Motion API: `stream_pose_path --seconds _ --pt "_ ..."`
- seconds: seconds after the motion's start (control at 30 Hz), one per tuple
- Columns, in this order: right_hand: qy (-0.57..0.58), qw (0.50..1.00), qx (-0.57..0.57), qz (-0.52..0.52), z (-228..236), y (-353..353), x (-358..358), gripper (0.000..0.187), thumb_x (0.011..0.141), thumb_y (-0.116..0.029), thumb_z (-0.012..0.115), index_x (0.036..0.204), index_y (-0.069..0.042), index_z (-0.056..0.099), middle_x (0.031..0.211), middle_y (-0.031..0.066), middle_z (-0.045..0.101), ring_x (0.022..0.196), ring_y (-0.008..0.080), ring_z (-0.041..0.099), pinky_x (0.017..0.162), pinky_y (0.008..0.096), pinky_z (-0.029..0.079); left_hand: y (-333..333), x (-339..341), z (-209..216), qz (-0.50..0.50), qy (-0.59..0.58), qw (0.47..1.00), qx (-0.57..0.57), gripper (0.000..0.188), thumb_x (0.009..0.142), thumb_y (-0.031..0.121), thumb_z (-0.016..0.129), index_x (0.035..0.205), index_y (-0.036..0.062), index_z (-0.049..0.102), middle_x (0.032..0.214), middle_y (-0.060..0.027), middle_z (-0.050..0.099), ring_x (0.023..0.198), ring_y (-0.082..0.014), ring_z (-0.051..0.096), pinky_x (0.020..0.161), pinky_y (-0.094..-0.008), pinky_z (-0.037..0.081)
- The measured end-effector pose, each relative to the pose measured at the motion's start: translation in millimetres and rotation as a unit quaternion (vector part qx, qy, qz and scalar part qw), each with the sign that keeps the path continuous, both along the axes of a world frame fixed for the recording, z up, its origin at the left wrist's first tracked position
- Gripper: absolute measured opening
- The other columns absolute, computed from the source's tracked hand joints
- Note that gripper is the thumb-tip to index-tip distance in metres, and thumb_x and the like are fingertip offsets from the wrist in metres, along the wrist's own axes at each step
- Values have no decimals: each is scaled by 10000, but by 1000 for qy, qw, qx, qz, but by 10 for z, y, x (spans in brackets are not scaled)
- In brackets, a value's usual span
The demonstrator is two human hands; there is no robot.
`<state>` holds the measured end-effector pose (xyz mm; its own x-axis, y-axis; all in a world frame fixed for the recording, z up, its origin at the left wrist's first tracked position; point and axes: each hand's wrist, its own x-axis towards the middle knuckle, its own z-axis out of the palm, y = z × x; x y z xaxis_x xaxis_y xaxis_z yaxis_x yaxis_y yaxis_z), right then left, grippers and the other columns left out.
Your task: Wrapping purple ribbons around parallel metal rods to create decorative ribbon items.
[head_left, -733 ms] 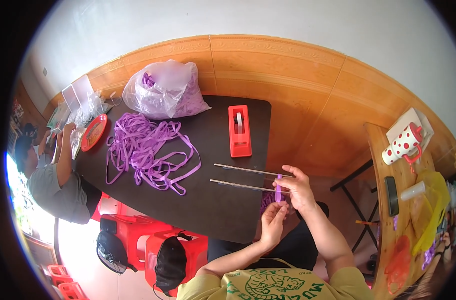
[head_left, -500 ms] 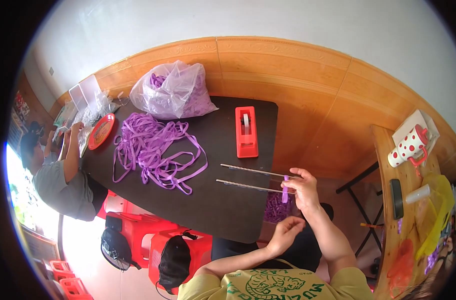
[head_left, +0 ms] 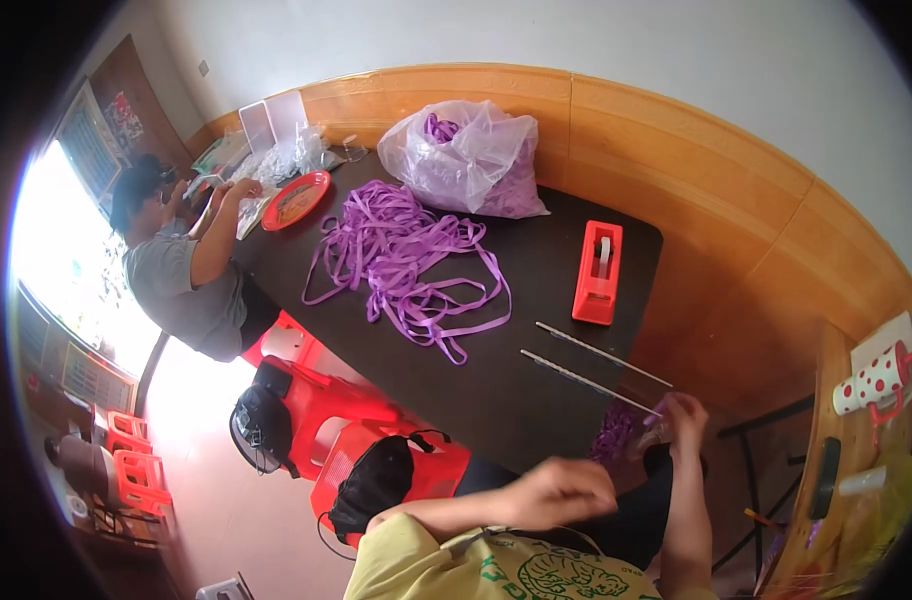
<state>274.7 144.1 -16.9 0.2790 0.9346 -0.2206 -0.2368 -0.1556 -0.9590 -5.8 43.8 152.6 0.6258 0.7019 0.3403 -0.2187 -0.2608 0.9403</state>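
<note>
Two thin metal rods (head_left: pixel 581 378) lie side by side on the dark table and stick out past its right edge. At their outer ends my right hand (head_left: pixel 686 425) is closed, with a bit of purple ribbon (head_left: pixel 666 404) at its fingertips. My left hand (head_left: pixel 568 492) hovers in front of my body, fingers curled in; whether it holds something is hidden. Beyond the rods stands a red tape dispenser (head_left: pixel 598 280) with a roll in it. A loose heap of long purple ribbon (head_left: pixel 396 250) spreads over the table's middle.
A clear plastic bag of purple ribbon (head_left: pixel 476 165) stands by the wall. Below the table's right edge is a purple pile (head_left: pixel 613 432). Red stools (head_left: pixel 361 465) with black caps stand at the near side. A co-worker (head_left: pixel 181 280) sits left, near a red plate (head_left: pixel 296 200).
My right hand has moved down off the rods to their outer ends, taking the purple ribbon along. My left hand has drawn closer to my body. The view has shifted leftward.
</note>
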Motion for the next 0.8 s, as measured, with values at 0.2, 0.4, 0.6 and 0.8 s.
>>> stream_pose_path --seconds 0.2,0.4,0.6,0.8 --pt "-574 808 -53 123 -1882 102 913 213 798 -127 686 918 40 632 721 67 623 611 140 586 557 265 455 829 -930 49 510 301 748 299 98 747 33 639 840 24 666 881 -133 587 852 -314 561 738 -413 443" --pt "-267 959 79 -53 -539 -224 394 149 832 -73 636 941 28 631 729 57 616 661 114 572 617 257 457 1068 -1347 -261 512 465 665 281 171 704 43 649 875 37 656 1041 -152 545 1001 -332 479 822 -419 388" --pt "-327 905 273 7 1389 -607 -355 99 863 42 564 942 17 618 895 48 592 766 81 559 675 202 454 1007 -915 -154 438 307 776 334 176 695 -26 591 855 32 549 918 -104 557 870 -313 517 774 -417 375" --pt "-212 841 373 329 1871 -558 -1265 547 717 146 619 1226 -31 528 1299 158 490 1041 236 602 751 309 532 606 -507 217 201 197 935 217 152 796 -5 592 946 6 566 753 -137 608 700 -332 612 615 -400 487"
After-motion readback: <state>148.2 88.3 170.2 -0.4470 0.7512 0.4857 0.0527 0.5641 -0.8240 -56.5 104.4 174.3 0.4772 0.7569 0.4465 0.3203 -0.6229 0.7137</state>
